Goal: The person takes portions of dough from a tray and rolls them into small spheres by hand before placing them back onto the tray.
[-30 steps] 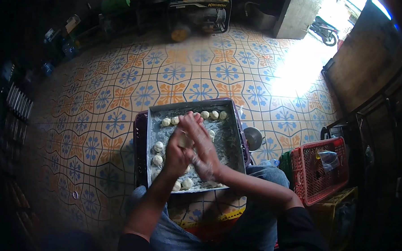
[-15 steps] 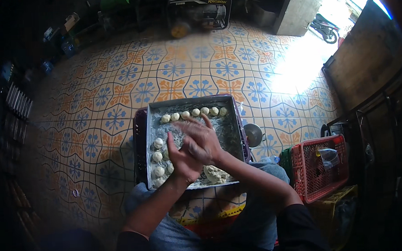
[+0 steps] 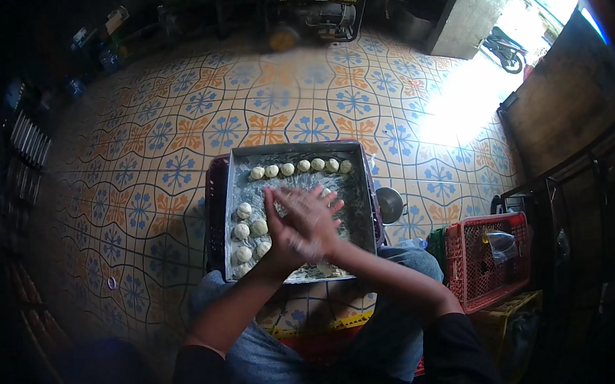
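Observation:
A floured metal tray (image 3: 357,171) holds a top row of pale dough balls (image 3: 303,165) and more down its left side (image 3: 242,231). My left hand (image 3: 282,238) is palm-up over the middle of the tray, its fingers stretched apart. Crossing on top of it, my right hand (image 3: 307,216) is blurred, fingers extended, with whitish flour on it. Their palms are against or very near each other; anything between them is hidden. Some pale dough at the tray's lower right is mostly covered by my right arm.
The tray rests on a dark crate (image 3: 216,196) between my knees, over tiled floor (image 3: 161,136). To the right are a metal pot (image 3: 390,205), a red crate (image 3: 475,267) and a yellow crate (image 3: 515,320). A generator (image 3: 324,16) stands behind, near a bright doorway with a parked motorbike (image 3: 504,49).
My hands have shifted from an upright clasp to lying crosswise, my right hand sliding over my left. The tray appears slightly higher in the picture.

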Demonstrator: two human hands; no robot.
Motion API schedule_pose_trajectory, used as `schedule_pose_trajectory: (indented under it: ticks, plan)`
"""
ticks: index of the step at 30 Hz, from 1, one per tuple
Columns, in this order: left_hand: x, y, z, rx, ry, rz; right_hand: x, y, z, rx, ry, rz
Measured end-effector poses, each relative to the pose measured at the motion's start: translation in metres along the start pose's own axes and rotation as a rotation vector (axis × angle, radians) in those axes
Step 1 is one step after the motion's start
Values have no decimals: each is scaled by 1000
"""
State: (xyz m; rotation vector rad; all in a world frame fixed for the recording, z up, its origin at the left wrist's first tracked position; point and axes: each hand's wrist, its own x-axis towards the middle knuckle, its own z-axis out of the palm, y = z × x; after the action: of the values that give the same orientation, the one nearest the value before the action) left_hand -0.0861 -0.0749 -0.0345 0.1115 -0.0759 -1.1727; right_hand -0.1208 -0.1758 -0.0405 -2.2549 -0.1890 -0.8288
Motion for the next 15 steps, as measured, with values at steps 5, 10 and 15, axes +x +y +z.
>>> schedule_pose_trajectory:
  ticks: [5, 10, 15]
  plan:
    - [-1, 4, 22, 188, 129, 120, 14, 9, -13, 181, -48, -194]
    - [1, -3, -8, 270, 114, 68, -3, -18, 0, 271, 69, 124]
    - [-2, 16, 21, 313, 108, 105, 18, 14, -23, 97, -98, -280]
